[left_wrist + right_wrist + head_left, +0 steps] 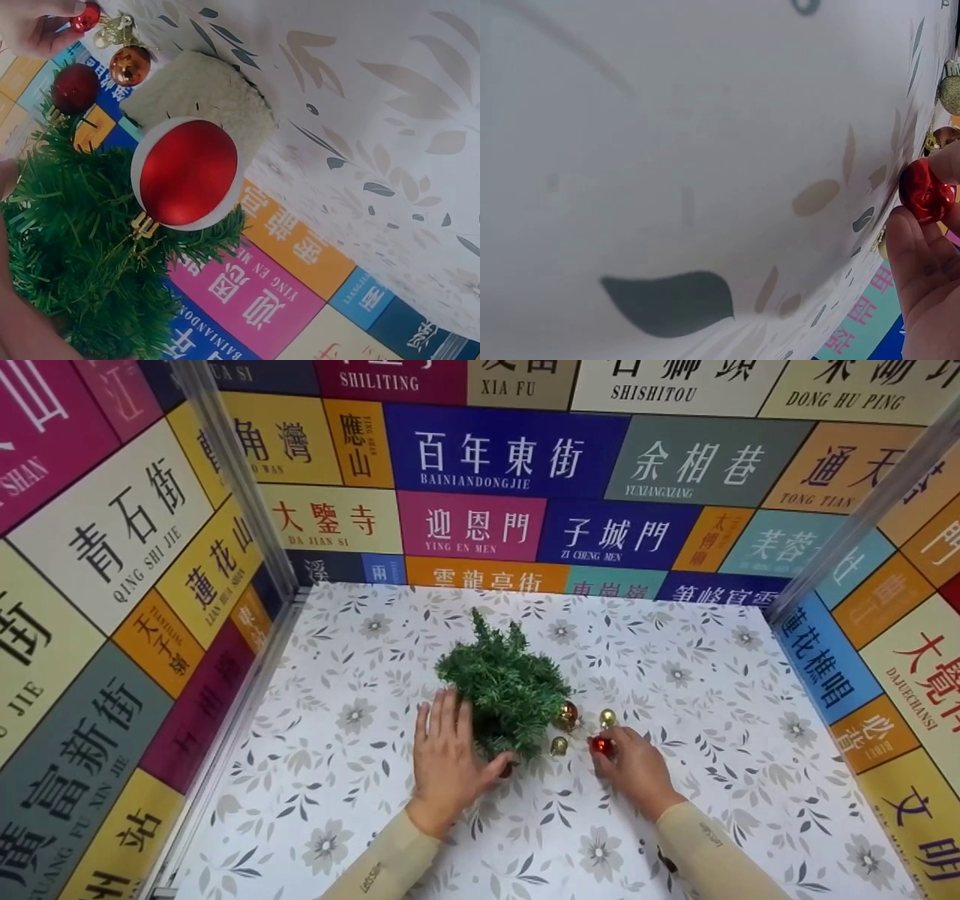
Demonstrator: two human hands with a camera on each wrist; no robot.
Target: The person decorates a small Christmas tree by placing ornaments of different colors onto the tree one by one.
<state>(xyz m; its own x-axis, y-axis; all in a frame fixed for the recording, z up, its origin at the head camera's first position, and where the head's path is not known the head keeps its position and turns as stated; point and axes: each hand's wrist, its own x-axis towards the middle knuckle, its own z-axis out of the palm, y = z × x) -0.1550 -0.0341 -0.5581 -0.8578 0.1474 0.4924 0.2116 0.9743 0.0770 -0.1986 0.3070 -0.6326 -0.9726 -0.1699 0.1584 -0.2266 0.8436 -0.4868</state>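
A small green artificial Christmas tree point(510, 682) stands on the table. My left hand point(442, 761) lies along its left side with straight fingers against the branches, the thumb pointing toward its front. A large red-and-white bauble point(187, 176) and a dark red bauble point(75, 88) hang among the branches in the left wrist view, where a pale fuzzy base point(214, 86) also shows. To the right of the tree, my right hand point(637, 769) pinches a shiny red bauble point(601, 745) between thumb and fingers, close to the tabletop.
Beside the tree lie a copper-coloured bauble point(568, 715), a smooth gold bauble point(607, 717) and a glittery gold bauble point(559, 746). The table point(330, 780) has a leaf-and-flower cover. Panels with street-name lettering point(487, 450) and metal posts point(247, 495) enclose it.
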